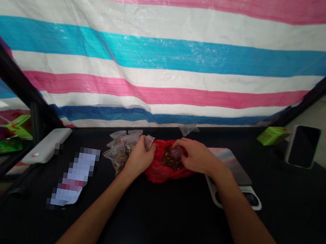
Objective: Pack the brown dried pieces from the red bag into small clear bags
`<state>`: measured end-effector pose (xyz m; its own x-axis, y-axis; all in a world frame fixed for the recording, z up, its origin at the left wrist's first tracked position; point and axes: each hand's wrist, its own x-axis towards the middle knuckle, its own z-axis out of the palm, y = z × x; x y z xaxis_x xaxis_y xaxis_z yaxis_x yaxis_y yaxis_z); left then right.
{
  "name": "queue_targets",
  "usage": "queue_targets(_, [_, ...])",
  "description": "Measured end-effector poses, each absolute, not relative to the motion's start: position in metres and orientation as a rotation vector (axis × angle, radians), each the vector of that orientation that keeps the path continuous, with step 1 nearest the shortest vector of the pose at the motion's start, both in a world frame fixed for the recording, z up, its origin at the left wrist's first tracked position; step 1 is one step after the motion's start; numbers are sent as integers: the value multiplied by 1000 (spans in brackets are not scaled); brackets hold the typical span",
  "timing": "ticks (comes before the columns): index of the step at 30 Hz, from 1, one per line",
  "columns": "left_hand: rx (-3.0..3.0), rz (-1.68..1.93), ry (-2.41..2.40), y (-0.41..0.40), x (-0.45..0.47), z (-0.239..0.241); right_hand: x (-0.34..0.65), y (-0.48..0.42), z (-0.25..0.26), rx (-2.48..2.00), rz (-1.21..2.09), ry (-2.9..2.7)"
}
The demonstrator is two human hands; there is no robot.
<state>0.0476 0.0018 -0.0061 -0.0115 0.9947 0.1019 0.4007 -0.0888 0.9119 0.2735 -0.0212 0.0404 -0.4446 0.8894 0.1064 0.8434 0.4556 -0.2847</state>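
Observation:
A red plastic bag [159, 175] stands open on the black table, with small brown dried pieces [172, 161] inside. My left hand [140, 155] is at the bag's left edge, its fingers closed on a small clear plastic bag [149, 141]. Over the opening, my right hand [196, 155] is closed around a translucent, purplish thing [177, 152], perhaps a small cup; its full shape is hidden by the fingers and the pieces. Several small clear bags [118, 156] with dried contents lie in a pile just left of my left hand.
Partly under my right forearm sits a flat scale [235, 164]. A clear bag [189, 130] lies behind the red bag. Leftward are a blurred-out flat object [75, 176] and a white oblong device [49, 146]. A green box [272, 135] and an upright phone [303, 146] stand right, before striped sheeting [174, 53].

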Motion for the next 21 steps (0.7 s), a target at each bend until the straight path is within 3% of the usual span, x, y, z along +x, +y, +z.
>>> queue_targets(6, [1391,968,1414,-1,51,4,273,-22,40,-1663,111,-2493])
queue_targets(14, [1751,1297,1617,-12,54,18,280,-15,36,-1958,29,-2288])
queue_targets(21, [1687,1254,1569,-46,79,15,285,-15,43,-1780,135,-2367])
